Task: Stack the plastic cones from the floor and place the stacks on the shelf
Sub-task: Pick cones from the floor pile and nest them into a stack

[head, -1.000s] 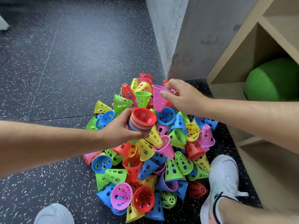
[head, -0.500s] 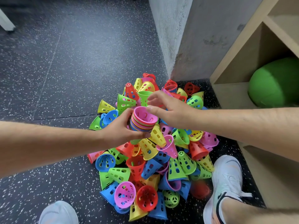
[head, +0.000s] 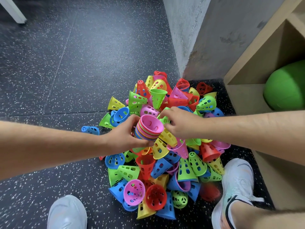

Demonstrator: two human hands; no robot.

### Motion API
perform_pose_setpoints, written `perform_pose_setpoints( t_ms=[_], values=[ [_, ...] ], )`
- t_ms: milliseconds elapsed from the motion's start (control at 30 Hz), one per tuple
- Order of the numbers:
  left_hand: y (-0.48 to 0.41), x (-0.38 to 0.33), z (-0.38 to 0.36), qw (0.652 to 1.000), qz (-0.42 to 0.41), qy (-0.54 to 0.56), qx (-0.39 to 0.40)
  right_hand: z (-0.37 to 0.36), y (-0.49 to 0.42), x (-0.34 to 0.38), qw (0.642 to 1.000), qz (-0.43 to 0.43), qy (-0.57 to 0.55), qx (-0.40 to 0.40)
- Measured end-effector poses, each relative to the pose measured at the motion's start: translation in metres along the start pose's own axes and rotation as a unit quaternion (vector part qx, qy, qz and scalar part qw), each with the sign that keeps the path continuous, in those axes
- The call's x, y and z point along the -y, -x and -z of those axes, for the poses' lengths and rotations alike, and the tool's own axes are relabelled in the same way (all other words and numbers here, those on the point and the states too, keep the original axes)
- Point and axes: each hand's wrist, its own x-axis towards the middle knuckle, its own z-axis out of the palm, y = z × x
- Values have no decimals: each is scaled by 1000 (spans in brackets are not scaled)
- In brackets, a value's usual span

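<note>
Stack (head: 149, 129) now pink-topped in left hand (head: 125, 136); right hand (head: 179, 123) pinches green cone (head: 164, 120).

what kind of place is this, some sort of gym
Probably a gym or sports activity room. The floor is black speckled rubber tiling, a pile of perforated plastic training cones lies on it, and a wooden cubby shelf beside it holds a green padded ball or roll.
</note>
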Motion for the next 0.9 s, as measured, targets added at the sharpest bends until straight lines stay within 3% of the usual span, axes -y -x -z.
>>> perform_pose_setpoints(
  t_ms=[100, 233, 700, 900],
  values=[
    [0, 0, 1, 1000, -1, 0, 0, -10, -1, 3, 994, -8, 99, 55],
    [2, 2, 4, 1000, 3, -5, 5, -20, -5, 3, 990, 2, 125, 62],
    [-1, 12, 8, 1000, 15, -21, 1, 0, 0, -17, 998, -26, -17, 47],
    [-7, 10, 4, 1000, 22, -13, 2, 15, 16, -25, 993, 12, -116, -36]
  ],
)
